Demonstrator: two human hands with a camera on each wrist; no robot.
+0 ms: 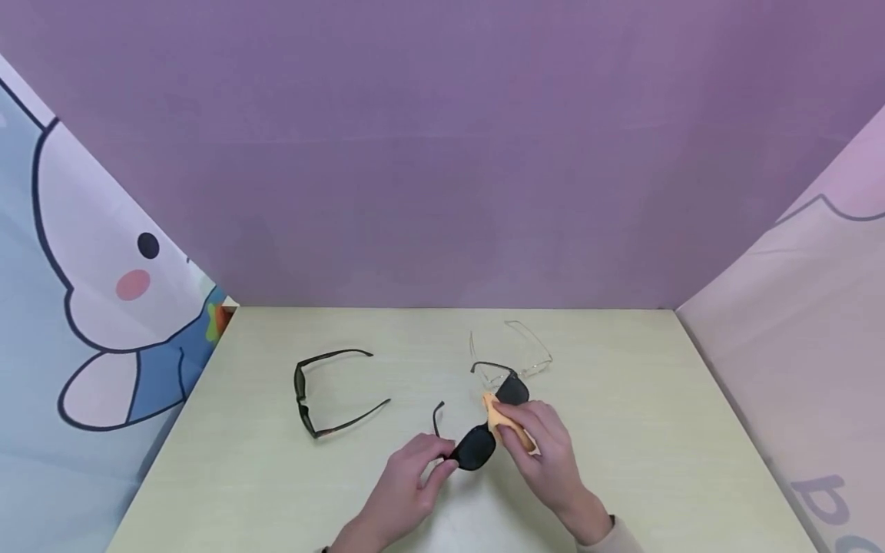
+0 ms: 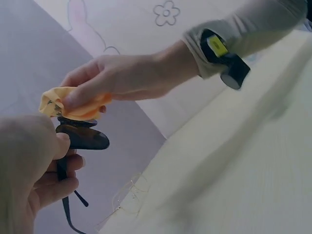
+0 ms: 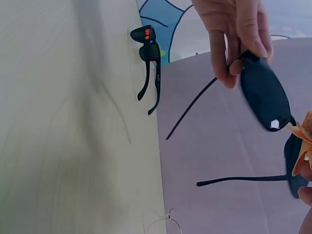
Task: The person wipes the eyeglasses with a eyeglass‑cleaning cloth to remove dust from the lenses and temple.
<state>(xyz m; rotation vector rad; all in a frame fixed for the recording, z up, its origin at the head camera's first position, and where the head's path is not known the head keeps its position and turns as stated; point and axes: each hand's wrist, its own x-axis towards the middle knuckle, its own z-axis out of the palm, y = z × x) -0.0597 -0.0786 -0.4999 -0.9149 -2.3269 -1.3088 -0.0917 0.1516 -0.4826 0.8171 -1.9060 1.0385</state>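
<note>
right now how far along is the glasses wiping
Done: the sunglasses are lifted and unfolded. In hand: the left hand holds one end while the right hand pinches an orange cloth near the bridge. Left: probably finishing this pair. The other dark pair and the wire-framed glasses rest on the table; whether they are wiped, I cannot tell.

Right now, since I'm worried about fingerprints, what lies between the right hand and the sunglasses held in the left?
An orange cloth, pinched by the right hand, lies between that hand and the sunglasses; the head view shows it.
</note>
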